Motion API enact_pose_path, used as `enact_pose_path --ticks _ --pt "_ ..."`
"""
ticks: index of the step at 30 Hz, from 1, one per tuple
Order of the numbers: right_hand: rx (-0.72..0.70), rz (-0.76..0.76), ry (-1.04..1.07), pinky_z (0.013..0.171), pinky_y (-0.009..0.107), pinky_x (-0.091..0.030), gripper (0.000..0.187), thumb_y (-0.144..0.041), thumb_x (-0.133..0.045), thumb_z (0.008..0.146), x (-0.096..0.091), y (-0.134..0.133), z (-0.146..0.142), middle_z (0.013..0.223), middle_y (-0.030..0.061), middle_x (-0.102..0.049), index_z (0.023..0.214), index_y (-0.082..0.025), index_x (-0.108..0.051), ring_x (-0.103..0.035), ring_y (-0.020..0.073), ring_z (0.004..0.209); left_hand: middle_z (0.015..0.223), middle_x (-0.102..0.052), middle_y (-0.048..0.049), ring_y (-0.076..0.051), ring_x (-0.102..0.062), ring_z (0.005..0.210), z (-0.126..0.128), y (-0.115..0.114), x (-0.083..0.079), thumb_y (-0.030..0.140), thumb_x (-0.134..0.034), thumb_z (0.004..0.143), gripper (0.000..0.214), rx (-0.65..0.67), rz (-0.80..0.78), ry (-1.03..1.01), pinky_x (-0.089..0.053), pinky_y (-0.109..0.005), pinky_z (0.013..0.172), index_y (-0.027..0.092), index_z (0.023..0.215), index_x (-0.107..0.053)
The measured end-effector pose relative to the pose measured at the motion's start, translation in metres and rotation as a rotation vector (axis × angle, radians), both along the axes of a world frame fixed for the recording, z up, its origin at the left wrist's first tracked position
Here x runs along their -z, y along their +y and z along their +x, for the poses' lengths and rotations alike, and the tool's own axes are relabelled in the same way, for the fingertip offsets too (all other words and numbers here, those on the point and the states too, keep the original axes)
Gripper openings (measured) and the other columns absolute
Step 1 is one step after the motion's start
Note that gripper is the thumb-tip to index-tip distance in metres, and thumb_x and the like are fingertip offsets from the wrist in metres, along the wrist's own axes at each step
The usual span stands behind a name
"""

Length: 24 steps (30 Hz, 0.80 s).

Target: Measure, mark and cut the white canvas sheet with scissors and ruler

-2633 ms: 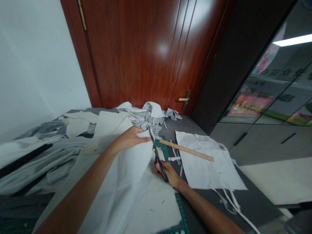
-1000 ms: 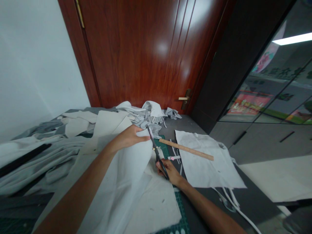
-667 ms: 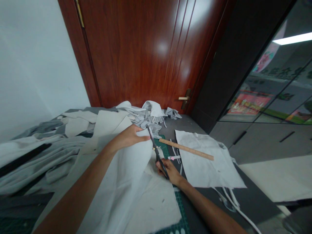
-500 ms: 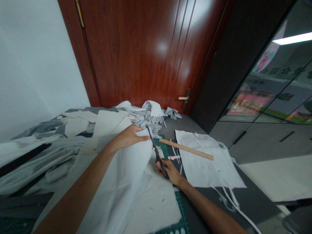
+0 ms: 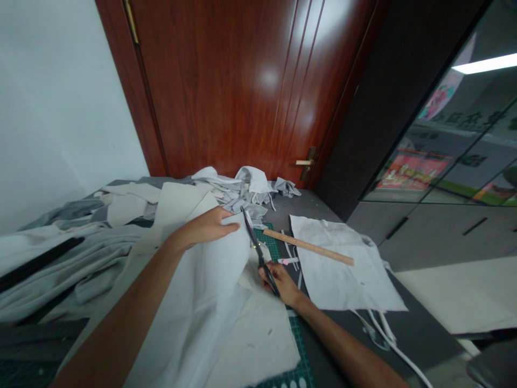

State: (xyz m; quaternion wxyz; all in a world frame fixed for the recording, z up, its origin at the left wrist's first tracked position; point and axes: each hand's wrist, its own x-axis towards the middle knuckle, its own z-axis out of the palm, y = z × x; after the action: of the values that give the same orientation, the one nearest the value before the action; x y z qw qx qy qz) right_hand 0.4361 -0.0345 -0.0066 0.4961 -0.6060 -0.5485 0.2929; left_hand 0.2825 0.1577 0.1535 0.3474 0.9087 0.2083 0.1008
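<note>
Nearest, spreads white cloth (image 5: 202, 307) from the lower foreground up to the left side of the scissors (image 5: 259, 255), running out of view at the bottom. Has cream cloth (image 5: 258, 339) below the scissors, partly covered by the white cloth, with a strip of green cutting mat (image 5: 305, 364) showing past its right border. At the handles, closes the grip of the right hand (image 5: 283, 283) around the scissors. Just left of the blades, pinches the white cloth near its upper edge in the grip of the left hand (image 5: 205, 226). Lays the blades at the right edge of the white cloth; cannot tell whether apart or together. Seems, by judgement, partway through cutting: shows narrow strips (image 5: 292, 261) already loose right of the scissors, yet leaves the white cloth as one large piece, with no telling how much edge remains. Farther right of the scissors, has a wooden ruler (image 5: 309, 247) lying partly across a white panel (image 5: 339, 285), near the right edge of the table (image 5: 313, 206). Beyond the scissors' tips, runs into a heap of scraps (image 5: 258, 183), then the door (image 5: 226, 97). Offers least room toward that heap, more rightward over the flat ruler and panel.
</note>
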Motion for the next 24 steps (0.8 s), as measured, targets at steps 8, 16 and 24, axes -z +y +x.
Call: enact_pose_path --ticks 8,16,24 --pt "0.006 0.001 -0.014 0.052 0.026 -0.032 0.074 -0.09 -0.04 0.083 0.0 0.001 0.0 0.051 -0.0029 -0.042 0.054 -0.022 -0.042 -0.038 0.0111 0.05 0.079 -0.071 -0.0061 -0.024 -0.062 0.074 0.0 -0.002 -0.001 0.055 -0.067 0.07 0.038 -0.045 -0.022 -0.056 -0.038 -0.028 0.06 0.018 0.076 -0.066" --pt "0.014 0.047 -0.043 0.059 0.028 -0.037 0.072 -0.085 -0.042 0.088 0.0 -0.001 0.002 0.051 -0.0015 -0.045 0.052 -0.022 -0.043 -0.041 0.0131 0.054 0.08 -0.071 -0.0066 -0.025 -0.063 0.074 0.001 -0.003 -0.003 0.053 -0.065 0.071 0.036 -0.045 0.001 -0.041 -0.04 -0.029 0.063 0.018 0.077 -0.067" --pt "0.155 0.103 -0.086 0.066 0.03 -0.039 0.068 -0.077 -0.043 0.093 0.002 -0.001 0.014 0.05 -0.0006 -0.048 0.052 -0.023 -0.043 -0.046 0.0158 0.061 0.091 -0.075 -0.0093 -0.03 -0.067 0.09 0.0 -0.001 -0.005 0.052 -0.067 0.068 0.036 -0.106 0.027 -0.045 -0.046 -0.031 0.073 0.018 0.08 -0.069"
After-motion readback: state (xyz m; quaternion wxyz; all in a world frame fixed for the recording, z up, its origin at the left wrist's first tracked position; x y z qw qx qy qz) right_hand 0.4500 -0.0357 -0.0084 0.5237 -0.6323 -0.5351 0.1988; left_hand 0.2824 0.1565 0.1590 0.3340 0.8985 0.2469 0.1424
